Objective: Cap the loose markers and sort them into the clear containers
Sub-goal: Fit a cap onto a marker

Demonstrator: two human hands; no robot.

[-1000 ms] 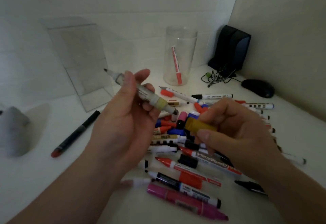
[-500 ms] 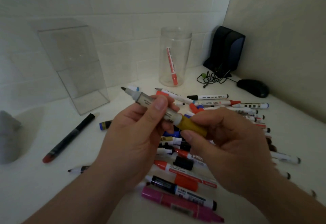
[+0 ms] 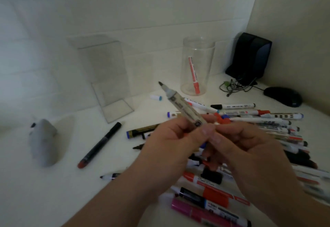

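- Gripping the marker (image 3: 184,109) by its lower barrel, the left hand (image 3: 169,144) held it above the loose pile (image 3: 253,119); the right hand (image 3: 242,148) pinched its near end, hidden under the fingers.
- It looked light, stiff and smooth; the mid-barrel seemed the surest hold.
- Its long axis ran diagonally, bare tip up and leftward, toward the clear box (image 3: 107,83) on the bench (image 3: 53,191).
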